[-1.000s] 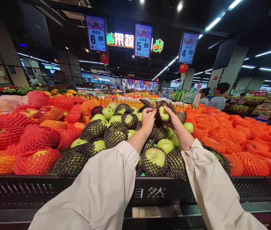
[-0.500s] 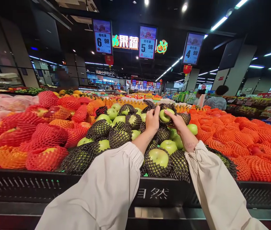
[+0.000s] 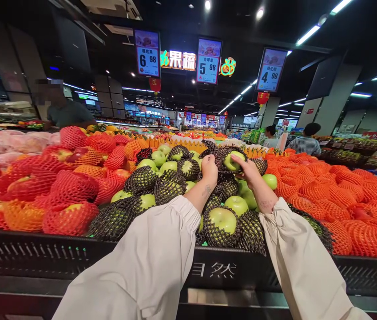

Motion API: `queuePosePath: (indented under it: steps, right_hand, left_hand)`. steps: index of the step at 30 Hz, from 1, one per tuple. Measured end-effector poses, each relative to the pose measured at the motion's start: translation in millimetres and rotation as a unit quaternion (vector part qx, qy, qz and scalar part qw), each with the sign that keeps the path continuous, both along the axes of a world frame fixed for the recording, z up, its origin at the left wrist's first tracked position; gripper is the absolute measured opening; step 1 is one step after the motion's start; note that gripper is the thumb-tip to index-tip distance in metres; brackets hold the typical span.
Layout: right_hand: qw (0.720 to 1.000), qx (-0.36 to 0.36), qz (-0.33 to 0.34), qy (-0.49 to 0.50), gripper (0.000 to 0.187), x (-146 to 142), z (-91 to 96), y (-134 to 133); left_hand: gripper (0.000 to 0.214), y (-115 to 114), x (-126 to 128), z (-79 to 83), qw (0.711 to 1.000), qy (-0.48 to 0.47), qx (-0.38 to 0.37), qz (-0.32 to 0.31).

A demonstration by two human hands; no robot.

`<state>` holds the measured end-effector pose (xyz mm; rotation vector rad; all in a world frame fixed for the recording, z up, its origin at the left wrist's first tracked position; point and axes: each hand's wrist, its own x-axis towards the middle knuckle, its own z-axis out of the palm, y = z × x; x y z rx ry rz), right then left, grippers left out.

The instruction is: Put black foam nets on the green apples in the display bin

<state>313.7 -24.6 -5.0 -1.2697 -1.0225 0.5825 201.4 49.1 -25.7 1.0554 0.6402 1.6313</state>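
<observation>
A green apple (image 3: 232, 161) in a black foam net (image 3: 221, 155) is raised over the front pile, part of its skin bare. My right hand (image 3: 251, 172) grips it from the right, the thumb pressed on the bare skin. On its left, my left hand (image 3: 209, 169) is closed with curled fingers at the net's edge; its fingertips are partly hidden. Below and around both hands lie more green apples (image 3: 236, 205), some bare, some in black nets, such as the large netted apple (image 3: 222, 221) near the front rim.
Red- and orange-netted fruit (image 3: 71, 186) is heaped on the left, orange-netted fruit (image 3: 335, 191) on the right. A black bin front (image 3: 221, 266) runs along the near edge. Price screens (image 3: 208, 61) hang overhead. A person (image 3: 68, 109) stands behind the left heap; other people are farther right.
My left hand's fingers have curled in and drawn slightly away from the apple, whose net now stretches wider on the left. A person has come into clearer view at left.
</observation>
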Motion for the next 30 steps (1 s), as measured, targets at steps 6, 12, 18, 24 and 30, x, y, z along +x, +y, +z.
queuePosePath:
  steps: [6,12,18,24,30]
  right_hand:
    - [0.999,0.028,-0.006,0.032,0.060,-1,2.0,-2]
    - [0.999,0.035,0.008,0.034,0.065,-2,2.2,-3]
    - [0.999,0.041,0.032,0.008,0.060,-2,1.8,-2]
    - [0.998,0.029,-0.032,-0.045,0.061,4,-1.5,2]
    - [0.991,0.056,0.023,-0.122,0.054,8,-6.2,8]
  left_hand:
    - [0.023,-9,2,1.4,0.995,-0.028,0.028,-0.093]
    - [0.025,-11,1,-0.2,0.991,-0.027,0.065,-0.112]
    - [0.024,-14,-1,4.8,0.994,-0.041,0.081,-0.063]
    - [0.022,-30,-14,7.4,0.956,0.179,0.191,0.134]
    - [0.025,-38,-24,7.4,0.794,0.443,0.275,0.312]
